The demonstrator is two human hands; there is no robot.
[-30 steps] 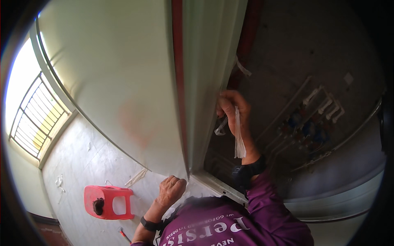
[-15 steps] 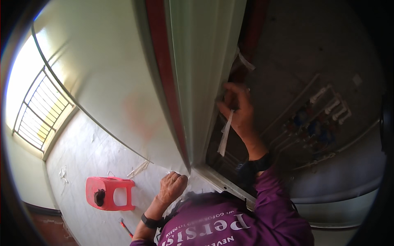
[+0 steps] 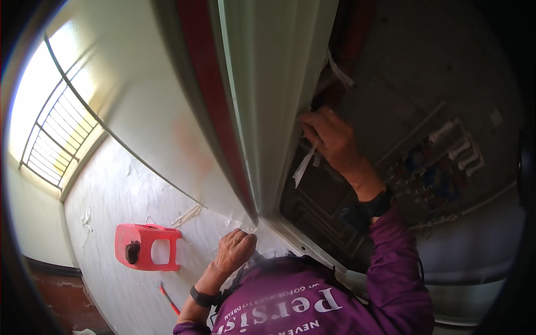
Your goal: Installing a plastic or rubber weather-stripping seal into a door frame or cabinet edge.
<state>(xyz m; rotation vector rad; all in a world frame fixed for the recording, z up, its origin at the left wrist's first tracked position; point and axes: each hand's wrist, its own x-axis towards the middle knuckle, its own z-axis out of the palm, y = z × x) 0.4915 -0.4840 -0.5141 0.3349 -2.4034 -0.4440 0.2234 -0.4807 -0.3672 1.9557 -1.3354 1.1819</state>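
Overhead, the right hand (image 3: 329,137) is pinching a white tape strip (image 3: 304,164) at the pale green panel's (image 3: 279,84) edge, peeling it clear. Lower down, the left hand (image 3: 234,250) is curled closed, empty, bracing against the panel's bottom corner.

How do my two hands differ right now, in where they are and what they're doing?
The right hand is raised beside the pale green door edge, pinching a white strip that hangs from it. The left hand sits low, closed in a fist near the door's bottom corner, with nothing visible in it. Both wrists wear dark bands.
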